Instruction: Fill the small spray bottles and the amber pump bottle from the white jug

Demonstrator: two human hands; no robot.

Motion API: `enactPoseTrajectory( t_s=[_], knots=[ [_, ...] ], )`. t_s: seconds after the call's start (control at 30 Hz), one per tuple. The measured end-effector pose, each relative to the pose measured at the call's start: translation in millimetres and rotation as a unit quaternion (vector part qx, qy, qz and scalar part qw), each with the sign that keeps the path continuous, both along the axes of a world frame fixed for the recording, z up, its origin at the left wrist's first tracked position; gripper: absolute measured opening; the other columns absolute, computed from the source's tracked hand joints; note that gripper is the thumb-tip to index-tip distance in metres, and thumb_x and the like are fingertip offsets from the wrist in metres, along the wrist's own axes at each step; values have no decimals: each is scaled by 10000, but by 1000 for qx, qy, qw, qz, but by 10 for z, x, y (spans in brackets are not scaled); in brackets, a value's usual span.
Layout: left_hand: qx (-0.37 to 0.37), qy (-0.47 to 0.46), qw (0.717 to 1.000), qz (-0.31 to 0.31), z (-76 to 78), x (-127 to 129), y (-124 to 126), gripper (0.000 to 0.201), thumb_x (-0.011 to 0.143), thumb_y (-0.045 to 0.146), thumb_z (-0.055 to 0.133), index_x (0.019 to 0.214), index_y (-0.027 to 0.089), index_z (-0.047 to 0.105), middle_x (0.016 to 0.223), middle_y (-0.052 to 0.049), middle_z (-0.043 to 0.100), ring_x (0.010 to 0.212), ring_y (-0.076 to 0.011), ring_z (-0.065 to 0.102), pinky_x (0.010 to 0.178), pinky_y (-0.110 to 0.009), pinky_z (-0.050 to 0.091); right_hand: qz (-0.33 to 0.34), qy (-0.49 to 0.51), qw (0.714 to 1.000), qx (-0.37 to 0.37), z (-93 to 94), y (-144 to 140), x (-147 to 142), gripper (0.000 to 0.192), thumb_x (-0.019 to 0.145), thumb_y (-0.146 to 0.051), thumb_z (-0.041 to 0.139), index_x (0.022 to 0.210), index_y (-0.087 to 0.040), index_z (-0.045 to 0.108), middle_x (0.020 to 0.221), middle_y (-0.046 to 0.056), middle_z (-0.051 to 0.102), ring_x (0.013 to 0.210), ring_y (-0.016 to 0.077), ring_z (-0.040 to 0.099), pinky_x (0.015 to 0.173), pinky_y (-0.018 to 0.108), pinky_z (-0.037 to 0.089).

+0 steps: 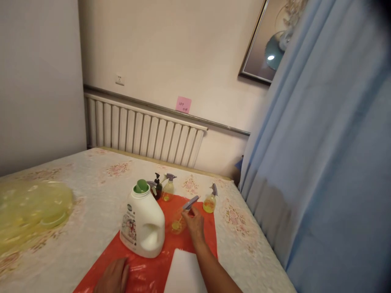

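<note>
My right hand [194, 223] is closed around the neck of a clear spray bottle [177, 226] with a grey trigger head. This bottle leans to one side over the red sheet [143, 274] and holds a little yellow liquid. My left hand [112, 276] lies on the sheet near the bottom edge, fingers extended and holding nothing. Between and beyond my hands stands a large white jug [143, 228] with a handle and a green piece [141, 186] in its mouth. Right of the held bottle, another spray bottle [209, 202] stands upright with yellow liquid in it.
Behind the jug are a further spray bottle [168, 190] and a dark pump bottle [157, 188], partly hidden. A white flat object [185, 272] lies by my right forearm. Yellowish transparent plastic [33, 211] sits at the left. A blue curtain [320, 142] hangs at the right.
</note>
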State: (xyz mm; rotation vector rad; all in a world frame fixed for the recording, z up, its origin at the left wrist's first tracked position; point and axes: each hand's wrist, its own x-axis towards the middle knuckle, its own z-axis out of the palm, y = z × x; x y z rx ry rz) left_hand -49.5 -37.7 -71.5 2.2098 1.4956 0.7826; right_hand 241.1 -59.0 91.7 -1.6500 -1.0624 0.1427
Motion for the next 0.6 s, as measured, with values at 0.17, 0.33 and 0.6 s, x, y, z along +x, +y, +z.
enactPoseTrajectory(
  t_s=[0.17, 0.33, 0.6],
  knots=[
    [-6, 3, 1000, -21, 84, -11, 3, 389, 962, 389, 310, 1105, 164, 594, 1143, -135, 679, 1096, -260, 632, 1037, -456, 449, 47, 35, 998, -7, 45, -450, -113, 166, 715, -254, 615, 809, -179, 729, 777, 32, 735, 753, 222, 663, 712, 282, 485],
    [-2, -15, 1000, -13, 147, 14, -22, 374, 915, 378, 354, 1077, 163, 612, 1154, -150, 706, 1112, -281, 647, 1070, -475, 440, 89, 75, 993, -15, 79, -837, -352, 153, 690, -188, 630, 802, -177, 733, 775, 18, 731, 752, 208, 658, 694, 265, 496],
    [-58, -204, 973, -86, 332, 344, -472, 560, 842, 502, 548, 1292, 168, 527, 1341, -149, 645, 1241, -307, 605, 1060, -470, 493, 143, 131, 980, -41, 89, -1207, -705, 136, 658, -117, 669, 754, -184, 737, 748, 0, 727, 730, 195, 660, 652, 241, 467]
  ],
)
